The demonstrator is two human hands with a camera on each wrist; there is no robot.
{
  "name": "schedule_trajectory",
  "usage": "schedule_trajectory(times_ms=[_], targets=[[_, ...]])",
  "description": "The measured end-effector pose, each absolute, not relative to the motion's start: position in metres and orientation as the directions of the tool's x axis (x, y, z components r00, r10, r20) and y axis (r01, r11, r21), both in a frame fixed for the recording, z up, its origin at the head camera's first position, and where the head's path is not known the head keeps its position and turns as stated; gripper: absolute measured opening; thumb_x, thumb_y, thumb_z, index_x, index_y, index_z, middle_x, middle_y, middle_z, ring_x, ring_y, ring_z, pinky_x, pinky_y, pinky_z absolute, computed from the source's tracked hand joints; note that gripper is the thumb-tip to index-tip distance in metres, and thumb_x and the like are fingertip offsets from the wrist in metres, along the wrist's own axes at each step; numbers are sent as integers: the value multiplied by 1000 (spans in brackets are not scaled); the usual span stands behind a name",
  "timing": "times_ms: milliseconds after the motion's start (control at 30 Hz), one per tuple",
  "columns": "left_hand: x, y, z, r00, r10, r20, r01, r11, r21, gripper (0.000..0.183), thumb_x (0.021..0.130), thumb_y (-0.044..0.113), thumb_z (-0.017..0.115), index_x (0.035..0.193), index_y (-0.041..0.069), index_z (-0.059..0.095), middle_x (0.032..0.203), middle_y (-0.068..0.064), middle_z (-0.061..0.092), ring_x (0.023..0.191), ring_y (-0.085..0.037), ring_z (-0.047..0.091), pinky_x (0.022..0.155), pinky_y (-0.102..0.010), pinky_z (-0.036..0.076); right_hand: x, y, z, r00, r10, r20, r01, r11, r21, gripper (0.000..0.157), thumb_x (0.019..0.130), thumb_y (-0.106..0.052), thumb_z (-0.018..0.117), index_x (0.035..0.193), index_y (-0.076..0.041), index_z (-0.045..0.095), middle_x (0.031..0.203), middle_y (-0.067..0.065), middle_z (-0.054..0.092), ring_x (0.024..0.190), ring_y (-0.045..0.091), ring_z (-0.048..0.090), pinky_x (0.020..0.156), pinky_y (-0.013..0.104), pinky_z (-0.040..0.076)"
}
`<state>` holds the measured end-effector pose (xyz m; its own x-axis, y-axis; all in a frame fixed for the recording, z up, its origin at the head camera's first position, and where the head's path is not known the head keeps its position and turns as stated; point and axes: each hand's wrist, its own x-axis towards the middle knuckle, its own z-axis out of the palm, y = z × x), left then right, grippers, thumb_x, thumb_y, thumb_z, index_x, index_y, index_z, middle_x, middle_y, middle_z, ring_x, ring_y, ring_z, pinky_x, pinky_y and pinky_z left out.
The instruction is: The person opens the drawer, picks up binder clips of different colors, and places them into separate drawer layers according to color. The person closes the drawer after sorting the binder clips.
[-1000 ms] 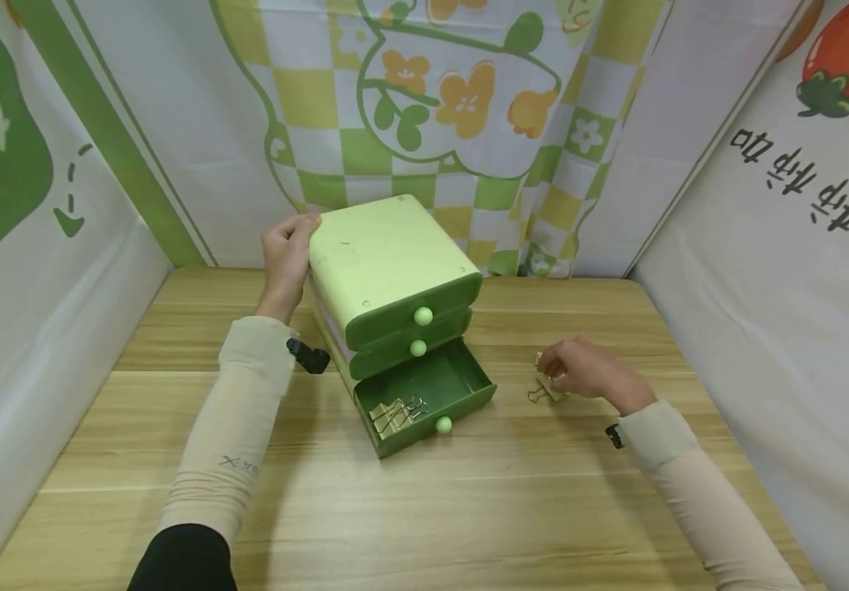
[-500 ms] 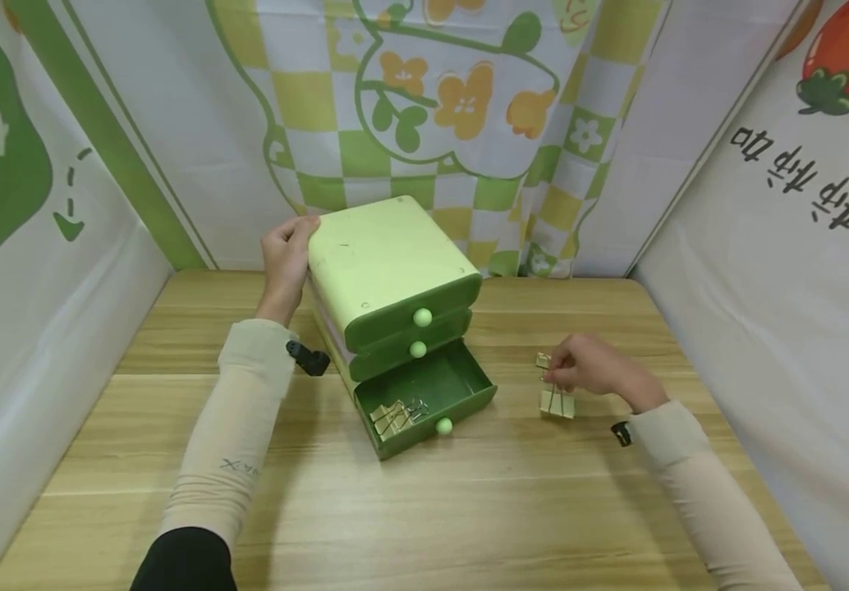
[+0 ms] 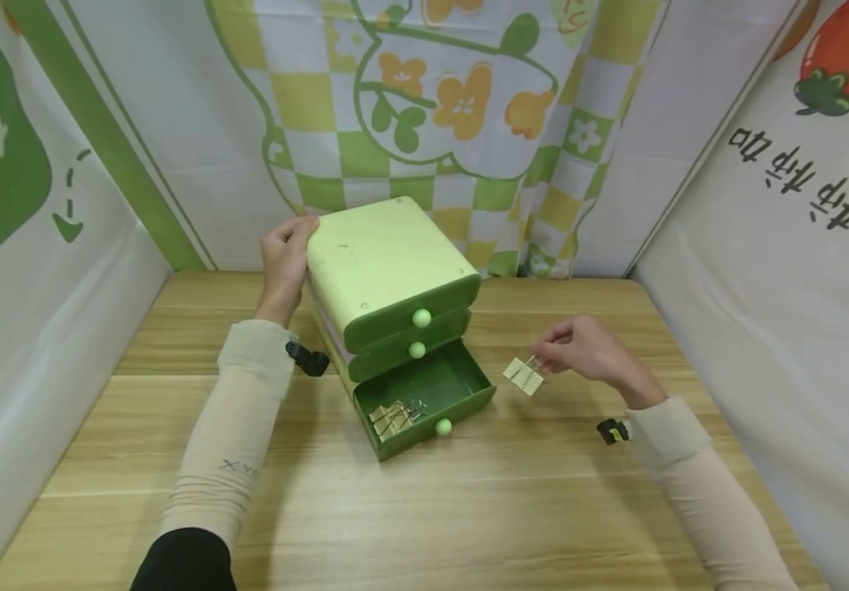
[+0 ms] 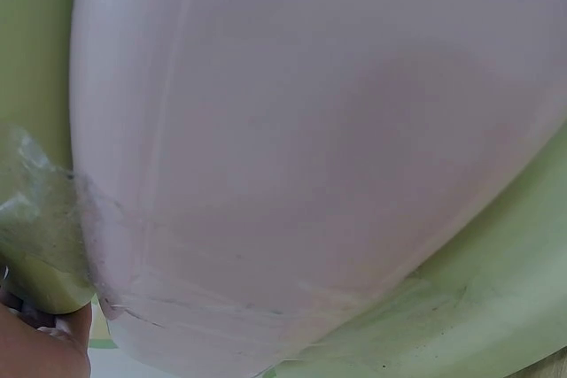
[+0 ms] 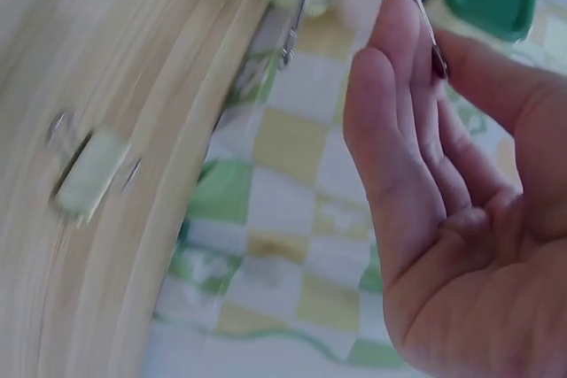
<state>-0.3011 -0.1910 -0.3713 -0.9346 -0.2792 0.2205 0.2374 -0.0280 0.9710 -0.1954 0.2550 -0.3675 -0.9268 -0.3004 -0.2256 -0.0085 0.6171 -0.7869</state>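
My left hand [image 3: 284, 258] grips the rear left edge of a light green drawer box [image 3: 387, 254]. In the left wrist view its fingers show at the lower left, beside the box's pinkish side [image 4: 266, 130]. The bottom drawer [image 3: 413, 435] is pulled out, with gold binder clips [image 3: 392, 419] in its left end; their number is unclear. My right hand [image 3: 587, 353] pinches one wire handle of a gold binder clip [image 3: 524, 376], held in the air right of the drawer. Another binder clip [image 5: 93, 174] lies on the table in the right wrist view; my hand hides it from the head view.
The two upper drawers, with round knobs [image 3: 421, 318], are nearly flush. A wooden table [image 3: 365, 525] bears the box. Behind it hangs a checked curtain [image 3: 461, 148], and white printed walls [image 3: 750, 246] stand at both sides.
My right hand has lifted a binder clip off the table and moved it left and up, towards the drawer. The left hand and the box stay put.
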Motion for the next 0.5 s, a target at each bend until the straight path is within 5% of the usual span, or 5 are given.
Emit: schedule_trajectory(times_ms=[500], targets=[[-301,-191,-372,-933,-283,225,245,-38,969,34,104,33,66,121,5,78,102,8,75,81,-6,66,77,-19,56,-197,188,-380,-928,-322,-186,33,427,-903,31,101,-16,73,115,11,73,95,20,80,84,27,80,77,36,67]])
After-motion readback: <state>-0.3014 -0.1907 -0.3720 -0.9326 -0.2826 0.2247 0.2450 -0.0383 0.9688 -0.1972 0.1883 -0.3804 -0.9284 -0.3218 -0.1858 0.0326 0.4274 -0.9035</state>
